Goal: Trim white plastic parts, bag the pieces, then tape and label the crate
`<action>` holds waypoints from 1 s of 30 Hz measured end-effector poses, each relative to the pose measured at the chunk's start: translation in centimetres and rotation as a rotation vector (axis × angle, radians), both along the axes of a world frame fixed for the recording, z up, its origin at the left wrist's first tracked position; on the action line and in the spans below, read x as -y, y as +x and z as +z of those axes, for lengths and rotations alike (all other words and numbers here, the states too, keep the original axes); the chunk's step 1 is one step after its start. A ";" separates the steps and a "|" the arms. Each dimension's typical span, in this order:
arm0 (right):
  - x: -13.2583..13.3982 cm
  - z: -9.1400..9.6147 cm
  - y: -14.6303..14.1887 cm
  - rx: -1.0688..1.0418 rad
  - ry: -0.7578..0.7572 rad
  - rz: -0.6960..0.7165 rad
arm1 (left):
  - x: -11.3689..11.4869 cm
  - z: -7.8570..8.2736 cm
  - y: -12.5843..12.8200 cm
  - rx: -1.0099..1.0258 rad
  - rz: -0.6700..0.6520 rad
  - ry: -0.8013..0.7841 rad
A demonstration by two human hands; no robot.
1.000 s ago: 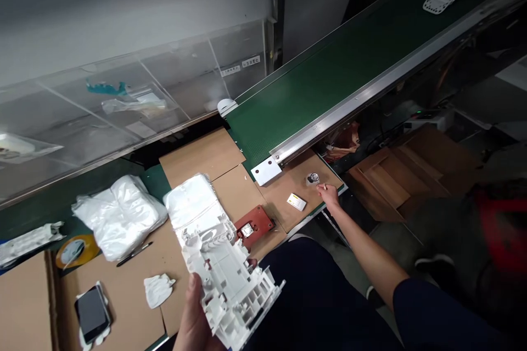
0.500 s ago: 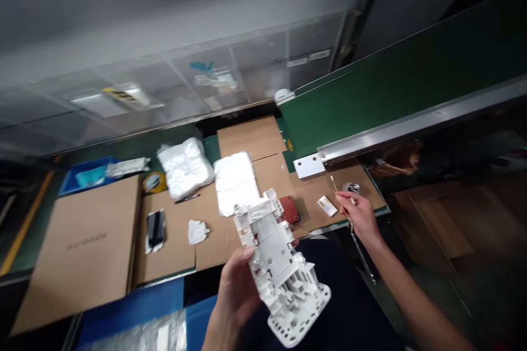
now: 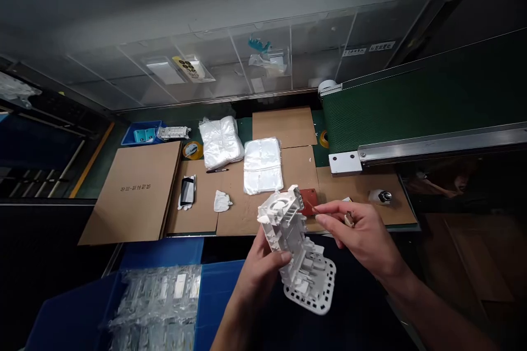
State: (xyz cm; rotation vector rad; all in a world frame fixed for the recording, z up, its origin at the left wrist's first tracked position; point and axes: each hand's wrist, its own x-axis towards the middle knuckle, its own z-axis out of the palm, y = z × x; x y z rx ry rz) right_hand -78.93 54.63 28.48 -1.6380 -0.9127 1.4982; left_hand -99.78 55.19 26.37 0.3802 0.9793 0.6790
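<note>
A white moulded plastic frame with a slotted plate at its lower end is tilted up in front of me. My left hand is closed around its left side, thumb pressed on the edge. My right hand pinches a thin cotton swab, whose far end points at the top of the frame; whether its tip touches I cannot tell. A small tan object, too unclear to name, is also tucked among the right fingers. Behind the frame lies a red-brown flat block, partly hidden.
Stacked clear bags and a crumpled white piece lie on cardboard. Left are cardboard sheets and a blue tray. A green conveyor stands right, near a small jar. Below left, a blue bin holds bagged parts.
My right hand has moved left with the swab, from beside the jar to the frame. My left hand has tilted the frame, raising its upper end. The view has shifted left.
</note>
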 end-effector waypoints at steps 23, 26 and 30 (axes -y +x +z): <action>2.7 -27.9 5.1 0.674 -0.555 0.088 | -1.4 -2.0 -0.4 -0.077 0.119 -0.230; 2.2 -30.6 6.1 0.780 -0.592 0.077 | -1.2 -2.1 -0.1 -0.083 0.104 -0.278; 3.1 -31.2 8.4 0.882 -0.593 0.009 | -1.0 -2.0 0.4 -0.070 0.120 -0.309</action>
